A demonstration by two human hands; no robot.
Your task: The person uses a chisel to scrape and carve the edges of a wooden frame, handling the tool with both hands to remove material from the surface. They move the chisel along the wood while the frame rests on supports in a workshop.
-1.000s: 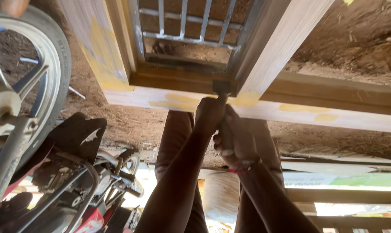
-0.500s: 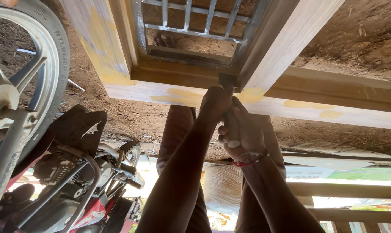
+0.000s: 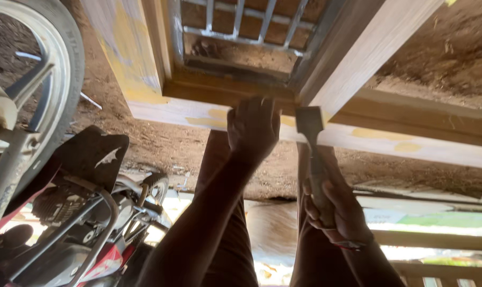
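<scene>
- Head view shows the left hand point(image 3: 253, 127) with fingers curled loosely, fingertips pressed on the pale wooden frame point(image 3: 358, 64) near its corner joint; it grasps nothing.
- At four o'clock from it, the right hand point(image 3: 336, 210) is clenched around the handle of a putty knife point(image 3: 311, 138).
- The knife's flat blade rises from the fist toward twelve o'clock, its edge meeting the frame just beside the left fingertips.
- Yellow filler patches point(image 3: 382, 133) mark the frame; a motorcycle point(image 3: 65, 212) stands at eight o'clock.

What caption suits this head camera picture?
Left hand rests on a wooden frame; right hand holds a putty knife against it.
</scene>
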